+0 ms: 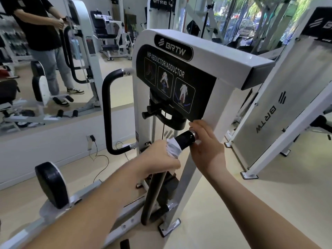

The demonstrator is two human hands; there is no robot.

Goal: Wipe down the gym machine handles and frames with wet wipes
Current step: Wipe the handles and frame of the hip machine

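The machine frame [212, 56] stands at centre; its handle [185, 138] at 6 o'clock, the looped handle [107, 112] at 9, the mirror [27, 51] at 10.

You had a wall mirror [45, 51] at left w/ a person reflected, a wall outlet [90, 137] w/ cable below it, windows [251, 20] at back.
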